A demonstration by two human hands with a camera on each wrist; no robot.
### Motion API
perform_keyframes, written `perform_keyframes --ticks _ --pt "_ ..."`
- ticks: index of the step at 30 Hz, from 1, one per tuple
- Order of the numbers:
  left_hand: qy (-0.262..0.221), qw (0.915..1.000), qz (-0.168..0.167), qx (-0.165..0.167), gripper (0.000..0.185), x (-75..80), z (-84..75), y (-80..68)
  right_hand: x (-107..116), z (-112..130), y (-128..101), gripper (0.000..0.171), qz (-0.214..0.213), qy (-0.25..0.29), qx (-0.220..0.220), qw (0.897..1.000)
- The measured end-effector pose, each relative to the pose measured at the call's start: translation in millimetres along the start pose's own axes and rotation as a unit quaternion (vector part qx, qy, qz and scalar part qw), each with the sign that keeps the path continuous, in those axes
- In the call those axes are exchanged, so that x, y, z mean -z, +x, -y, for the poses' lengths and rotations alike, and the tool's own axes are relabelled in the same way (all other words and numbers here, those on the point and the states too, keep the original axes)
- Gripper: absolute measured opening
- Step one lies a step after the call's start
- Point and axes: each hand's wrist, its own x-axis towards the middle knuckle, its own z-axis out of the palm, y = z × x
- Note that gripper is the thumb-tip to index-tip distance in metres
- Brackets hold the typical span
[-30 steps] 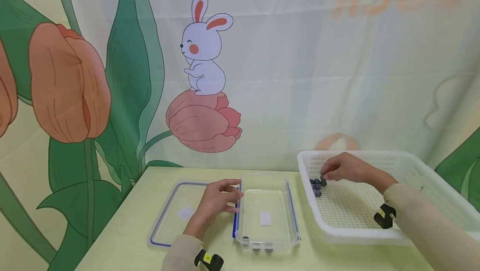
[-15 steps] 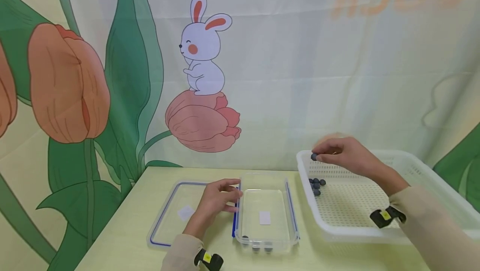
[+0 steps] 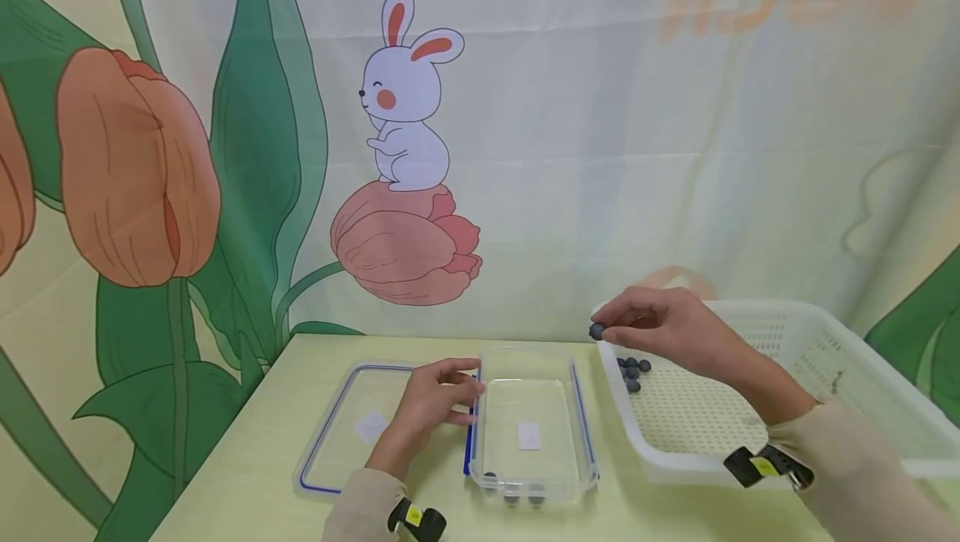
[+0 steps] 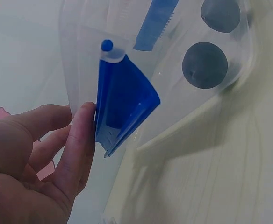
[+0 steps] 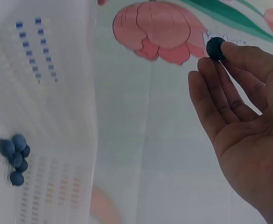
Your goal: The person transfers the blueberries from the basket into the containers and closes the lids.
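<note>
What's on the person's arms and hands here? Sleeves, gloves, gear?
Both hands are bare, no gloves. The left hand and right hand come out of beige long sleeves. Each wrist carries a small black device with a yellow marking.

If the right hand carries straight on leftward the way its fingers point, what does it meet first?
Probably nothing at that height: the right hand, pinching a blueberry, passes above the clear container. Depth is uncertain from the head view.

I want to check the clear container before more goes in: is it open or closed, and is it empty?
Open, not empty. The clear container has no cover; its lid lies flat beside it on the table, and a few dark balls sit at its near end.
</note>
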Motion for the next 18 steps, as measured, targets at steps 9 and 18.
perform_keyframes --ticks 9,18 --pt "-0.002 1.0 0.006 -0.006 0.042 1.7 -0.7 -1.7 -34.8 9.2 -7.4 0.018 0.051 0.035 0.026 0.998" --pt "-0.001 0.9998 0.01 -0.015 0.044 2.4 -0.7 -2.5 -71.3 5.8 -18.2 0.014 0.092 -0.01 0.094 0.991"
